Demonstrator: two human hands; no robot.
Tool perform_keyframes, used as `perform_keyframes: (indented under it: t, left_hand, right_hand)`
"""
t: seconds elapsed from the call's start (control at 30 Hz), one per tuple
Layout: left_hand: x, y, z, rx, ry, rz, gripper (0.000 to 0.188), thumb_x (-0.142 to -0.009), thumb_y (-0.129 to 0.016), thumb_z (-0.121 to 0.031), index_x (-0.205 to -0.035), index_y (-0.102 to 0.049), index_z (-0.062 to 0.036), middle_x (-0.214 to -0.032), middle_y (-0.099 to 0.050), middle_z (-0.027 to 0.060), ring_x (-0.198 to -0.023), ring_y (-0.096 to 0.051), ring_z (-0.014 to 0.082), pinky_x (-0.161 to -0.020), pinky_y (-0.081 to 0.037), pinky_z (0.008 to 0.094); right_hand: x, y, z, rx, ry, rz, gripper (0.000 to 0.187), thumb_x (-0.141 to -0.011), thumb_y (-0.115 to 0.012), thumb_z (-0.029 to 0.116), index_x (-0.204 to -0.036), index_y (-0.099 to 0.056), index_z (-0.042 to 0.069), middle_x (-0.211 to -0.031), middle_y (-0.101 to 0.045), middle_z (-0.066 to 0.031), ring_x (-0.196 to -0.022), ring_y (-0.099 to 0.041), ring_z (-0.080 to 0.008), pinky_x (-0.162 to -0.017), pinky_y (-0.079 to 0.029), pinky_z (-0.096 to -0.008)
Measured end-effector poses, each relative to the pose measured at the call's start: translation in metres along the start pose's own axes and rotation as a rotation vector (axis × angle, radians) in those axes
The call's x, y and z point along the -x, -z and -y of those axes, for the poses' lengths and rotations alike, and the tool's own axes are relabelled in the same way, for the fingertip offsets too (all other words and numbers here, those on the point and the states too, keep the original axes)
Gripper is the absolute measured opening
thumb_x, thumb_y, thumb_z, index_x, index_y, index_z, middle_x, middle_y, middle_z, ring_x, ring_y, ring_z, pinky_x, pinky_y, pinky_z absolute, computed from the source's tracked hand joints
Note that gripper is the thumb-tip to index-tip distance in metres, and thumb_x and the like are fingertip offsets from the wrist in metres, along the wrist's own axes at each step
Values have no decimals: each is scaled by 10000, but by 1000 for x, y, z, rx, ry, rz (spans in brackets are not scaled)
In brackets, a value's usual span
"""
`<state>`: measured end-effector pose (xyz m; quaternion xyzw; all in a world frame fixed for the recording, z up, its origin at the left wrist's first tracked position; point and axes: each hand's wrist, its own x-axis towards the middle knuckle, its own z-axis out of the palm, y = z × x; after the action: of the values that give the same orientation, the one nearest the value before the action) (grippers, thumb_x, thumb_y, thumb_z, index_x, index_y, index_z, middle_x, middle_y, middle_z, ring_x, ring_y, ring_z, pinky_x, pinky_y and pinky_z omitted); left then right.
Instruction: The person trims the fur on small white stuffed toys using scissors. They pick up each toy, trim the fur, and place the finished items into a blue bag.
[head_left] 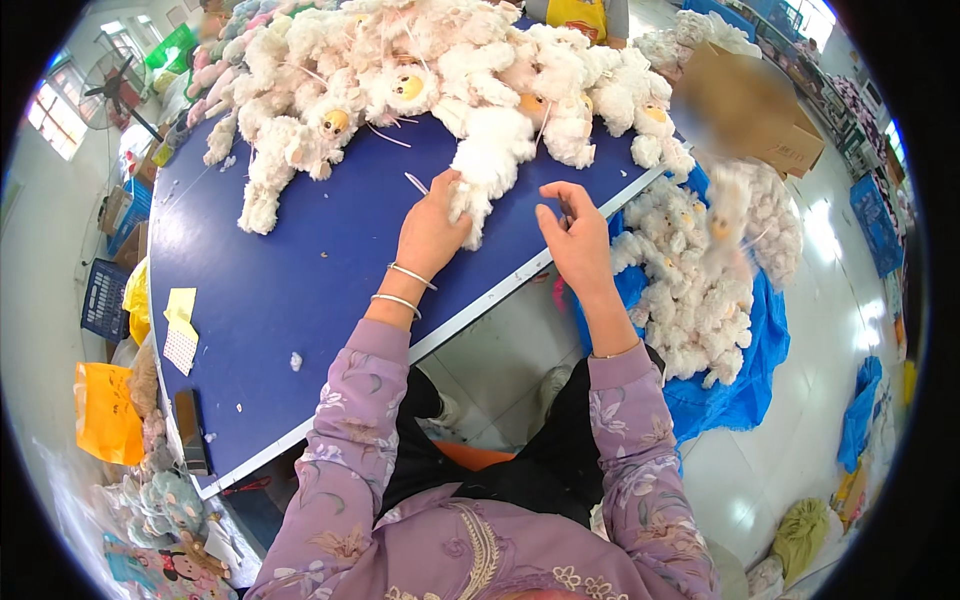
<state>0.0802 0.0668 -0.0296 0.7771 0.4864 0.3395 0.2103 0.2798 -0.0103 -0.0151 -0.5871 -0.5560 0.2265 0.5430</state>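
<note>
My left hand (432, 228) grips the leg of a white fluffy plush toy (492, 160) lying on the blue table (300, 280). That toy belongs to a big heap of white plush toys (420, 70) with yellow faces at the table's far side. To its right, my right hand (577, 235) hovers over the table's edge, fingers curled and pinched together, perhaps on a thin thread that I cannot make out. Both wrists come out of lilac flowered sleeves, and the left one wears two bangles.
More white plush toys (700, 270) lie on a blue sheet (740, 390) on the floor to the right. Yellow paper notes (181, 325) and a dark flat tool (190, 430) rest on the table's left. A cardboard box (760, 110), crates and bags stand around.
</note>
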Motion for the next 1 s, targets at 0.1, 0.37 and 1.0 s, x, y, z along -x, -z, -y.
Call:
perform_keyframes:
  t: [0.1,0.37,1.0]
  left_hand:
    - [11,13,-13,316,55,39,440,-797,-593,-111,-1217,-514,-8,-885,-653,122,-719,-634,259,-680,-508,326]
    - [34,62,-46,1218,195,495,304,-869,-528,-77,-1141,-554,53,-922,-632,117,-722,-619,149,-662,-519,259]
    - [37,34,-27,1096,245,250,317,-925,-593,-168,-1174,-593,28,-1002,-645,23,-913,-574,76,-807,-480,246]
  right_hand:
    - [-1,8,6,101,57,4,470,-767,-714,131,-1188,-526,41,-1196,-568,-145,-966,-613,-238,-797,-501,-287]
    - [14,-19,23,154,373,92,617,-731,-753,252,-1266,-483,102,-1313,-508,-149,-1045,-603,-346,-823,-515,-385]
    - [19,3,37,-435,-248,622,624,-683,-826,221,-1189,-559,-27,-1061,-637,-77,-945,-583,-138,-845,-469,-285]
